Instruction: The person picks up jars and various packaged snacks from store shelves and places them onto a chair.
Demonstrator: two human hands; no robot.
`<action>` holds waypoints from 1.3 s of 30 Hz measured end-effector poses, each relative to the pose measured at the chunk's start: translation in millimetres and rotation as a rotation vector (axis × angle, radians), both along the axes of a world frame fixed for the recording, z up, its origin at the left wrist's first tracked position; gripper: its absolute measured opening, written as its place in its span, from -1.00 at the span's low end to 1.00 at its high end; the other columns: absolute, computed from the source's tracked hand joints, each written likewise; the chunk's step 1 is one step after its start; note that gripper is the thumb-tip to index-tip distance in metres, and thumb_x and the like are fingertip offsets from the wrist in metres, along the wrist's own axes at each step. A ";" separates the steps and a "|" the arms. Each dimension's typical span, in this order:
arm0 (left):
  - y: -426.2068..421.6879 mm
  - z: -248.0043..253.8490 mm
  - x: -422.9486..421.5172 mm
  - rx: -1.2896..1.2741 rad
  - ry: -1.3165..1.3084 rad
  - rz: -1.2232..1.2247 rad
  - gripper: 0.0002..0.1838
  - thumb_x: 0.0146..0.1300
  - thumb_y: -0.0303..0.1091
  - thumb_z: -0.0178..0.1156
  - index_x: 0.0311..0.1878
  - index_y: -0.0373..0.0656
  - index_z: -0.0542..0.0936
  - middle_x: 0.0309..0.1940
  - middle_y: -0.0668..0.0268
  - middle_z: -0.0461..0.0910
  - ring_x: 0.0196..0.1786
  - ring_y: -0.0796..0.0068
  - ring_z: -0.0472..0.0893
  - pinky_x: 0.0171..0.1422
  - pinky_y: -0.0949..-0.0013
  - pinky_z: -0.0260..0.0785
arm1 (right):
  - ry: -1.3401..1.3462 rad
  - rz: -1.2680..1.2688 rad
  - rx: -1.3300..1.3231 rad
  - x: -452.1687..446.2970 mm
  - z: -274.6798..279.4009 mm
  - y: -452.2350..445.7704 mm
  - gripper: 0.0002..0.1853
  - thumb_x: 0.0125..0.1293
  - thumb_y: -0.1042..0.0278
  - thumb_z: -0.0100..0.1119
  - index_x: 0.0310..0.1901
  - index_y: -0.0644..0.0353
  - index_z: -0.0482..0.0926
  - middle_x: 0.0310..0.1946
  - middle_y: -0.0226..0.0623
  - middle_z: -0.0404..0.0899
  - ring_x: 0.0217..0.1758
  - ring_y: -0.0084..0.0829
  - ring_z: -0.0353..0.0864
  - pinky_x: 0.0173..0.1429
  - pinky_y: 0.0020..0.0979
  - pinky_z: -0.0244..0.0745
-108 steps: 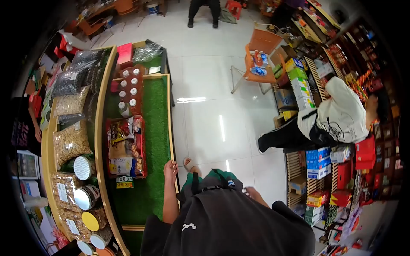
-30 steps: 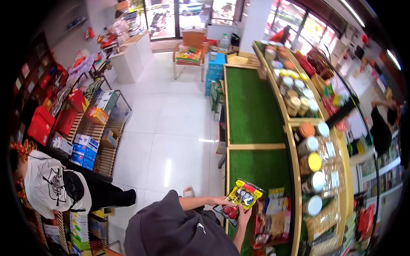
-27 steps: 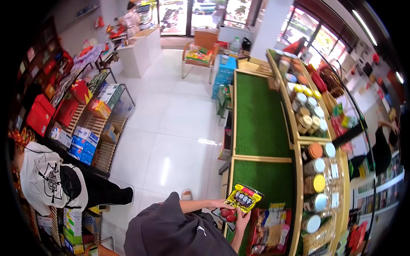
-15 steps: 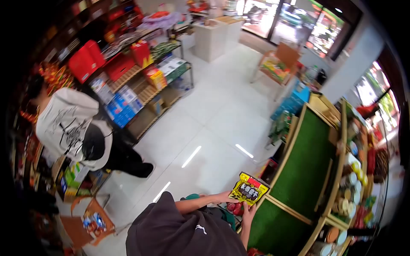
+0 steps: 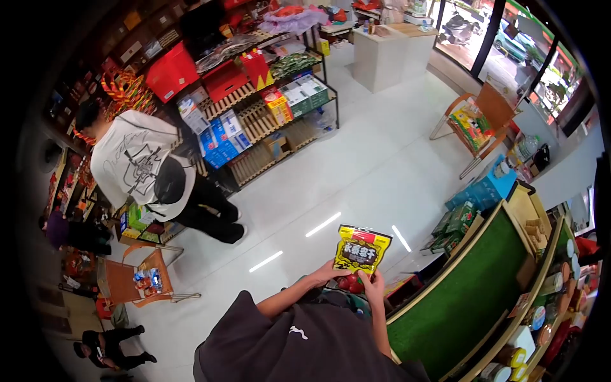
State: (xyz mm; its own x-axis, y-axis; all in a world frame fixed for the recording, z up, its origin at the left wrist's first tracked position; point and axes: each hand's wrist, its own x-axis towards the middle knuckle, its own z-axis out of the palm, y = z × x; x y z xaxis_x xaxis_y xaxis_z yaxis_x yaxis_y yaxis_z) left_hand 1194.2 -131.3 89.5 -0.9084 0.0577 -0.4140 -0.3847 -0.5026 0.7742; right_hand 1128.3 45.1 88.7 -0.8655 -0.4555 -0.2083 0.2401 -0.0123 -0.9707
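Both hands hold a yellow and black snack packet [image 5: 361, 250] with a red patch and pale lettering, upright in front of my body. My left hand [image 5: 328, 272] grips its lower left corner, fingers closed on the edge. At the lower right, my right hand [image 5: 371, 281] pinches the bottom edge with the thumb in front. Just below the packet, between my hands, some round red items [image 5: 349, 284] show; their kind is hard to make out.
To the right stands a display shelf with green matting [image 5: 471, 299] and jars [image 5: 522, 340]. A person in a white top [image 5: 140, 159] stands left by slatted racks [image 5: 267, 121]. Chairs with packets, one brown chair [image 5: 137, 280] left and another chair [image 5: 480, 121] right, flank the tiled floor [image 5: 305, 191].
My view has swung to the right and levelled a little. The packet, still in both hands, has turned more upright. The person in white remains at the racks.
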 end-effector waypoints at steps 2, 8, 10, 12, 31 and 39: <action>17.3 6.8 -33.9 0.021 0.035 0.023 -0.46 0.10 -0.35 0.30 0.16 -0.20 0.38 0.03 0.29 0.50 0.06 0.48 0.47 0.15 0.38 0.32 | -0.092 0.064 -0.023 -32.2 19.1 14.6 -0.76 0.22 0.43 0.19 -0.10 0.28 0.50 -0.37 -0.51 0.53 -0.37 -0.72 0.38 -0.26 -0.62 0.32; 54.6 6.1 -128.1 -0.094 0.139 -0.013 -0.41 0.13 -0.28 0.30 0.19 -0.26 0.32 0.05 0.29 0.47 0.07 0.55 0.44 0.19 0.43 0.29 | 0.040 -0.031 -0.032 -117.1 21.2 45.6 -0.67 0.24 0.43 0.16 0.03 0.26 0.39 -0.27 -0.49 0.51 -0.30 -0.74 0.38 -0.23 -0.64 0.32; 66.2 -7.5 -157.7 -0.146 0.108 -0.052 -0.43 0.13 -0.30 0.29 0.18 -0.26 0.34 0.03 0.29 0.49 0.06 0.53 0.46 0.18 0.42 0.30 | 0.092 -0.094 -0.093 -144.1 15.9 58.2 -0.60 0.24 0.47 0.14 0.09 0.24 0.30 -0.27 -0.52 0.44 -0.33 -0.77 0.31 -0.28 -0.66 0.28; 80.1 3.1 -184.5 -0.129 0.097 -0.093 -0.45 0.14 -0.31 0.28 0.17 -0.27 0.34 0.03 0.29 0.49 0.05 0.53 0.47 0.18 0.42 0.30 | -0.022 -0.064 -0.054 -169.7 8.8 79.2 -0.60 0.23 0.48 0.14 0.09 0.25 0.30 -0.25 -0.49 0.42 -0.30 -0.73 0.32 -0.22 -0.63 0.30; 141.8 -9.5 -552.5 -0.130 0.115 -0.510 -0.45 0.16 -0.28 0.27 0.17 -0.26 0.33 0.02 0.28 0.49 0.05 0.54 0.46 0.16 0.42 0.31 | -0.125 -0.567 -0.117 -461.7 15.2 138.2 -0.60 0.23 0.49 0.16 0.09 0.23 0.33 -0.07 -0.34 0.51 -0.04 -0.56 0.49 0.04 -0.49 0.40; 101.0 -22.4 -658.0 -0.139 0.002 -0.303 -0.48 0.16 -0.33 0.26 0.16 -0.26 0.34 0.01 0.26 0.49 0.03 0.51 0.48 0.13 0.43 0.34 | -0.209 -0.423 -0.152 -595.9 -9.9 97.9 -0.51 0.19 0.51 0.20 0.16 0.23 0.30 -0.12 -0.34 0.54 -0.14 -0.58 0.54 -0.08 -0.53 0.47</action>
